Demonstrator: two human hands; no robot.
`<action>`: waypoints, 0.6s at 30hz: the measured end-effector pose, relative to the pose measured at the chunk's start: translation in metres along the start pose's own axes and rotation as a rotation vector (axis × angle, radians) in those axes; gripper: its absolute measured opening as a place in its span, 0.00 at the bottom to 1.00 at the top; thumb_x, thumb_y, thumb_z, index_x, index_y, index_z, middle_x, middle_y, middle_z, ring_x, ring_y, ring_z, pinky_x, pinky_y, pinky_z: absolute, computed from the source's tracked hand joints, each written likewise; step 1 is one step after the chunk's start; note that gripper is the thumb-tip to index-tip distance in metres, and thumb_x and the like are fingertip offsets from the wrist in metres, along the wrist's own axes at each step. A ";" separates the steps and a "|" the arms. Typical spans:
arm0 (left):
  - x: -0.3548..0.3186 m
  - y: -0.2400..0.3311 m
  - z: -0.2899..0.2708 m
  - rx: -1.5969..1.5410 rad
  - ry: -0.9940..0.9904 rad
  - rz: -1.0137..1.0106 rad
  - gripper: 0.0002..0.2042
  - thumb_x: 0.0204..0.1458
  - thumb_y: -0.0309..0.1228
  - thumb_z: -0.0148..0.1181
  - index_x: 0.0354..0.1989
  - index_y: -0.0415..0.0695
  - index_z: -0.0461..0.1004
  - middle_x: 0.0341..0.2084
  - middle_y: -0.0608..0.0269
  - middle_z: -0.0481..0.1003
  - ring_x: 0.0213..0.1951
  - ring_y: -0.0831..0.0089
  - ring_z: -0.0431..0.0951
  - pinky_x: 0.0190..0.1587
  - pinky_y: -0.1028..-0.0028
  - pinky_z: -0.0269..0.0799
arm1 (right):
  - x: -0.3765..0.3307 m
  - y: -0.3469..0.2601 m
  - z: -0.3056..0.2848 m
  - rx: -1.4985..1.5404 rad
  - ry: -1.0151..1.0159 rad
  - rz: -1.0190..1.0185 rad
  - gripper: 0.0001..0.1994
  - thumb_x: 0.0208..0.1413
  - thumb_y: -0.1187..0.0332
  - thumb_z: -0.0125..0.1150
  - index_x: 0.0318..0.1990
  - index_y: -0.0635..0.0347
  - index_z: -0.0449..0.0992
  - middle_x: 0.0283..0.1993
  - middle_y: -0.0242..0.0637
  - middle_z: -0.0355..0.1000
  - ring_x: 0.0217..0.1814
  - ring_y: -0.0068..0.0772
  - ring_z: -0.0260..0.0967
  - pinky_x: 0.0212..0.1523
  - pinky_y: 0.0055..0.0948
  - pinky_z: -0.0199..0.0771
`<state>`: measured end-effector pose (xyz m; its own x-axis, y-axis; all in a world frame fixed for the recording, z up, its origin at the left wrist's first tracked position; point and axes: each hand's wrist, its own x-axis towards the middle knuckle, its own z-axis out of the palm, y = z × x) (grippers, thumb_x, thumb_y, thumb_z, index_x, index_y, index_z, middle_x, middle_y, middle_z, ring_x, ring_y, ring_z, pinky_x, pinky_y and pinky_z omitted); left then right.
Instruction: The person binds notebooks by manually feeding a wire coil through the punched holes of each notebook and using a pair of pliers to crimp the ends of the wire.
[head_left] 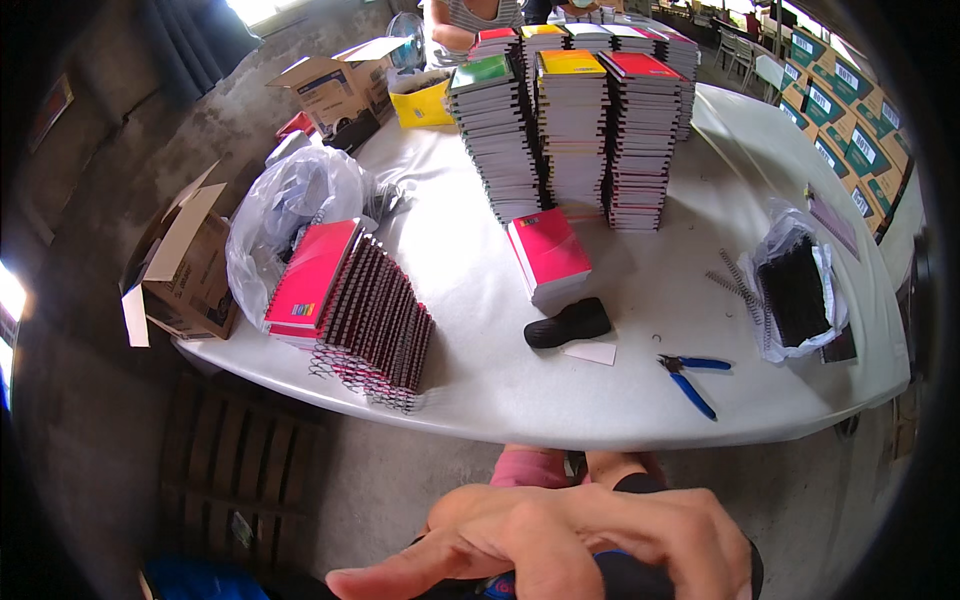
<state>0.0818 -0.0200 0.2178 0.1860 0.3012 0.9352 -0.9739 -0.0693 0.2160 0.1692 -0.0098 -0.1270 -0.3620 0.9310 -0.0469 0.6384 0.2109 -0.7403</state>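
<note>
My right hand point(545, 528) looms large at the lower edge, close to the camera. Its fingers are apart and bent, one stretching left, and it holds nothing that I can see. My left hand is out of view. Beyond it, on the white-covered table point(470, 395), lie blue-handled wire cutters point(690, 380) with the handles spread. A black, rounded, ribbed object point(568, 322) rests beside a small pale card point(590, 352). Behind it sits a short pile of red-covered notebooks point(548, 250). At the left, a taller stack of red spiral notebooks point(345, 300) has its coils facing right.
Tall notebook stacks point(572, 130) rise at the back. A plastic bag with black coils point(795, 290) lies right, beside loose coils point(738, 285). Left are a clear plastic bag point(300, 190) and open cardboard boxes point(190, 265). Another person point(470, 18) is across the table.
</note>
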 end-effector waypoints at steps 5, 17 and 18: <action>-0.020 -0.021 -0.017 -0.118 0.013 0.243 0.35 0.51 0.66 0.35 0.39 0.46 0.75 0.34 0.45 0.71 0.45 0.55 0.68 0.53 0.55 0.59 | 0.003 -0.009 -0.004 0.010 0.000 -0.006 0.10 0.52 0.70 0.48 0.39 0.63 0.72 0.41 0.48 0.69 0.45 0.46 0.65 0.46 0.37 0.66; -0.022 0.014 0.021 0.582 0.074 -0.115 0.30 0.55 0.58 0.36 0.41 0.44 0.75 0.40 0.48 0.71 0.53 0.52 0.64 0.59 0.52 0.49 | -0.002 0.000 -0.015 0.044 0.048 0.006 0.10 0.53 0.69 0.49 0.39 0.64 0.72 0.41 0.49 0.69 0.45 0.48 0.65 0.45 0.38 0.66; -0.022 0.016 0.021 0.639 0.056 -0.121 0.30 0.55 0.58 0.36 0.41 0.44 0.75 0.41 0.48 0.71 0.53 0.51 0.63 0.60 0.52 0.48 | -0.001 0.000 -0.015 0.049 0.045 0.005 0.10 0.53 0.69 0.49 0.39 0.64 0.72 0.41 0.49 0.69 0.45 0.48 0.65 0.45 0.38 0.66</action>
<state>0.0648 -0.0476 0.2068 0.2662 0.3900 0.8815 -0.6743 -0.5781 0.4595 0.1798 -0.0060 -0.1164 -0.3273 0.9447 -0.0209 0.6058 0.1928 -0.7719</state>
